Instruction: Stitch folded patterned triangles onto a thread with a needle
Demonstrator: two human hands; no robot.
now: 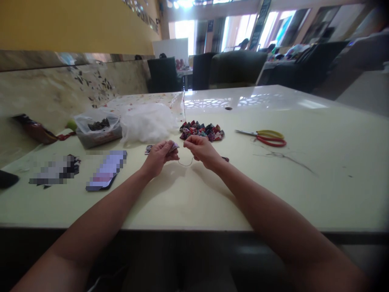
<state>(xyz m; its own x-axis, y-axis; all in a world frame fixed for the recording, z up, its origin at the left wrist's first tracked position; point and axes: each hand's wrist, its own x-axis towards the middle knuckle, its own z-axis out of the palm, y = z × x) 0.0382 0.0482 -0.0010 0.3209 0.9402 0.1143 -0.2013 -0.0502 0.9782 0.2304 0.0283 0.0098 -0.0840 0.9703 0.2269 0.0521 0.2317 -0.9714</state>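
Observation:
Over the table's near middle, my left hand (158,158) pinches a small folded piece of patterned cloth (174,147) between thumb and fingers. A thin dark thread (185,165) hangs in a loop from under that hand across to my right hand (203,151). My right hand is closed in a pinch, with the thread running up to it; any needle at its fingertips is too small to see. Just beyond the hands lies a cluster of small, pointed, stuffed cloth pieces (202,130) in mixed colours. Another patterned scrap (148,149) shows behind my left hand.
Scissors (270,138) with red and yellow handles lie right, near loose threads (291,159). Left are a phone (106,170), a blurred dark-edged pile (56,170), a bag-lined container (99,136) and white stuffing (148,121). Chairs (238,67) stand behind the table (304,190).

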